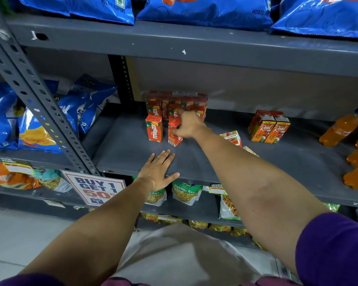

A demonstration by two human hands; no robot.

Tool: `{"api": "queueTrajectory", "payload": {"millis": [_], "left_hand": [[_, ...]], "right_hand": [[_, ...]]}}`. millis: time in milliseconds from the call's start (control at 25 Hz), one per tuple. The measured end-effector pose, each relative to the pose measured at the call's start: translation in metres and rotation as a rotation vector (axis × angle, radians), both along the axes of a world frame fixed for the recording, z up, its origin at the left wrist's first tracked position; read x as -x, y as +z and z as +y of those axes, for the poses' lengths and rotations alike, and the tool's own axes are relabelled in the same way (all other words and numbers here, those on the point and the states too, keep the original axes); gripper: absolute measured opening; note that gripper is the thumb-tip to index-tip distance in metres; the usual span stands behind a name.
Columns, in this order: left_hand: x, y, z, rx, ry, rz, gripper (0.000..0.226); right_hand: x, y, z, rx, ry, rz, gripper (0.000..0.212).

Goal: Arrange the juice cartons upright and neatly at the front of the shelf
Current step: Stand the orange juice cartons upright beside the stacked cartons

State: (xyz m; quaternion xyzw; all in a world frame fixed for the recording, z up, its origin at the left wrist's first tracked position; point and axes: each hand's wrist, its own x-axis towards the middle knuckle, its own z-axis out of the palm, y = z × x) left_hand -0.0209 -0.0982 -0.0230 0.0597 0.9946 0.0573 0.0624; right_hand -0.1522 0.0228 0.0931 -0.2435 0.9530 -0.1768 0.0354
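Fingers (175,132) of right hand (189,124): pinching a tilted juice carton (174,134), mid-shelf. Left hand (156,172): spread flat on shelf (267,162) front. Just left of the fingers, one carton (154,129) upright; wrapped pack (175,104) behind; nothing fronted yet.

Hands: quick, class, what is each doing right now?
Left hand: open, flat on the shelf.
Right hand: closed on a red juice carton.

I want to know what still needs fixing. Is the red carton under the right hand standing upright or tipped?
Tipped. The red carton leans sideways under the right hand, while its neighbour carton stands straight.
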Motion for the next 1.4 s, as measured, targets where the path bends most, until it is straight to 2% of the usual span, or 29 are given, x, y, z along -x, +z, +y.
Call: {"api": "queueTrajectory", "payload": {"millis": [80, 240, 560, 680, 880, 1080, 1160, 1240, 1320, 1400], "left_hand": [[0.0, 0.0, -0.001, 0.0, -0.002, -0.001, 0.078], [0.0, -0.002, -0.001, -0.006, -0.001, 0.021, 0.078], [0.001, -0.005, 0.002, -0.004, 0.02, 0.011, 0.078], [-0.001, -0.004, 0.007, -0.006, 0.03, 0.025, 0.078], [0.001, 0.001, 0.048, -0.008, -0.058, 0.086, 0.074], [0.016, 0.009, 0.091, 0.005, -0.069, 0.034, 0.073], [0.015, 0.008, 0.095, 0.01, -0.05, 0.01, 0.073], [0.012, 0.005, 0.096, 0.007, -0.038, -0.011, 0.073], [0.009, 0.003, 0.097, -0.004, -0.025, -0.014, 0.072], [0.008, 0.003, 0.096, -0.016, -0.017, -0.019, 0.072]], "right_hand": [[-0.003, -0.001, 0.006, 0.044, 0.062, -0.021, 0.064], [0.001, -0.001, 0.012, 0.059, 0.074, 0.059, 0.052], [-0.003, -0.001, 0.018, 0.096, 0.045, 0.024, 0.06], [-0.003, 0.003, 0.046, 0.108, -0.001, 0.039, 0.039], [-0.01, 0.006, 0.123, -0.019, -0.107, 0.09, 0.023], [-0.023, -0.001, 0.169, -0.262, -0.132, 0.058, 0.04], [-0.03, -0.01, 0.176, -0.424, -0.168, 0.118, 0.057], [-0.038, -0.021, 0.178, -0.504, -0.217, 0.133, 0.072], [-0.042, -0.029, 0.176, -0.528, -0.279, 0.126, 0.077], [-0.041, -0.034, 0.17, -0.552, -0.336, 0.103, 0.074]]}}
